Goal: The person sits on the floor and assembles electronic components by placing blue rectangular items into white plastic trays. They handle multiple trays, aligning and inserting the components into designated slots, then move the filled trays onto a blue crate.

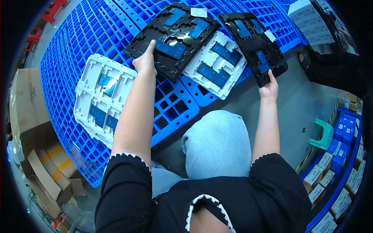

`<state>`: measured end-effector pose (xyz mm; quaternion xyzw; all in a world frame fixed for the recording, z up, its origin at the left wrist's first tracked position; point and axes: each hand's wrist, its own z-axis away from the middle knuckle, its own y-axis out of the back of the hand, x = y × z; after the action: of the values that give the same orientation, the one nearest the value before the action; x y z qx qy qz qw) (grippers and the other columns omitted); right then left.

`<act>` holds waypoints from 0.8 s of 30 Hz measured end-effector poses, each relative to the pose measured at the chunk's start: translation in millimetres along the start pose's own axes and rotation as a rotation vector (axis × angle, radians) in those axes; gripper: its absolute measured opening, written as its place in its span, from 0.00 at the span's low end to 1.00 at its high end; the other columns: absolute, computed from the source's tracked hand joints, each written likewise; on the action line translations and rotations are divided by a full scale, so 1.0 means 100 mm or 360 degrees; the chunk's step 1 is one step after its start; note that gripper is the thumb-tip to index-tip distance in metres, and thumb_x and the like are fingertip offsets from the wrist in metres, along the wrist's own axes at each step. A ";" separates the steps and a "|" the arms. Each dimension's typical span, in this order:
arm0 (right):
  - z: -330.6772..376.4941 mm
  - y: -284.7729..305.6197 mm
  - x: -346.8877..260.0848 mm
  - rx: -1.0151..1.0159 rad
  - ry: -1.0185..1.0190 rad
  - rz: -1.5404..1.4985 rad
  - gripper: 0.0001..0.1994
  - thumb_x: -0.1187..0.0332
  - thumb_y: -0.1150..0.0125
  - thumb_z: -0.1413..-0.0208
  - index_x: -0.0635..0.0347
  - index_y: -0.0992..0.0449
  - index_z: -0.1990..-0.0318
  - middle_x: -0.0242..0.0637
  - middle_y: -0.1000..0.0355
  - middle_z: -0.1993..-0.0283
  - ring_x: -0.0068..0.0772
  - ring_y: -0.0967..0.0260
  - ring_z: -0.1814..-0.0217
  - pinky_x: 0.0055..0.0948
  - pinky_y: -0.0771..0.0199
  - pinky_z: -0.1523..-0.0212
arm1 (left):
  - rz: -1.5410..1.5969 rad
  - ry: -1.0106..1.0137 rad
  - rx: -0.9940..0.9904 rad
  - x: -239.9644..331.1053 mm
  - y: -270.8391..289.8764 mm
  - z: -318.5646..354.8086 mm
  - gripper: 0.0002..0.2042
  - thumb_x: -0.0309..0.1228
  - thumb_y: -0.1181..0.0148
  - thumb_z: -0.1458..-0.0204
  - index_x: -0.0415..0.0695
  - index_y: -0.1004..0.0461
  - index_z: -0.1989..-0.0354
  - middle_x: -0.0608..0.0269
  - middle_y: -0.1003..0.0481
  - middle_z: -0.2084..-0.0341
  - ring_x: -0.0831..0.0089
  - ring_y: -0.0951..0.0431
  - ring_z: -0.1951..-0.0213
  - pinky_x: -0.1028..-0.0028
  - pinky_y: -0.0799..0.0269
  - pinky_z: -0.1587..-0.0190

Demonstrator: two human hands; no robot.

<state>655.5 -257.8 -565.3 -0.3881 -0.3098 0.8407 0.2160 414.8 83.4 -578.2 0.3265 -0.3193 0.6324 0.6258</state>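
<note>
My left hand (145,61) grips the near-left edge of a black moulded tray (176,35), its thumb lying on top. Flat dark blue L-shaped pieces (171,50), like battery packs, sit in that tray's recesses. On the right, my right hand (269,86) pinches the near corner of a second black tray (250,44), which is tilted and holds similar blue pieces (263,61). Between the two lies a white tray (234,75) with two blue pieces, partly under the black ones. Left of my forearm, another white tray (116,97) with blue pieces is partly hidden.
Blue plastic pallets (105,29) carry the trays. Open cardboard boxes (50,163) stand at left. To the right are a green stool (322,134), blue bins (344,130) and labelled cartons (312,176). Another person's dark-clothed leg (334,75) shows at far right, near a white stack (311,23).
</note>
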 end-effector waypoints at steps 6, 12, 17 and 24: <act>-0.09 -0.07 0.23 0.0041 -0.0118 0.0050 0.14 0.75 0.43 0.48 0.67 0.31 0.53 0.47 0.29 0.53 0.46 0.30 0.52 0.48 0.30 0.48 | 0.0280 0.0231 -0.0279 0.01 0.16 0.07 0.18 0.27 0.33 0.59 0.29 0.30 0.61 0.51 0.26 0.65 0.63 0.22 0.66 0.65 0.22 0.63; 0.06 -0.21 0.31 0.0417 0.0249 0.0798 0.22 0.68 0.38 0.50 0.73 0.35 0.51 0.49 0.29 0.54 0.45 0.28 0.59 0.39 0.28 0.53 | 0.0365 0.0250 -0.0392 0.10 0.33 0.39 0.12 0.18 0.41 0.55 0.32 0.33 0.61 0.50 0.28 0.64 0.60 0.23 0.65 0.61 0.23 0.60; 0.40 -0.46 0.46 0.0886 0.1235 0.2604 0.39 0.60 0.34 0.56 0.79 0.46 0.43 0.61 0.42 0.45 0.56 0.46 0.41 0.48 0.48 0.41 | 0.0495 0.0168 -0.0465 0.03 0.38 0.56 0.11 0.17 0.42 0.53 0.34 0.33 0.61 0.51 0.28 0.63 0.60 0.24 0.61 0.62 0.26 0.52; 0.82 -1.47 1.28 -0.1365 0.1875 0.2559 0.25 0.66 0.37 0.57 0.59 0.34 0.49 0.44 0.37 0.49 0.47 0.40 0.45 0.41 0.39 0.48 | 0.0622 0.0263 -0.0486 -0.05 0.45 0.66 0.10 0.19 0.43 0.51 0.37 0.32 0.60 0.54 0.27 0.63 0.63 0.24 0.61 0.64 0.26 0.54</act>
<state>531.5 -104.9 -488.8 -0.8633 -0.0804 0.2394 -0.4369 370.6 26.0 -544.0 0.1076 -0.4160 0.7102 0.5577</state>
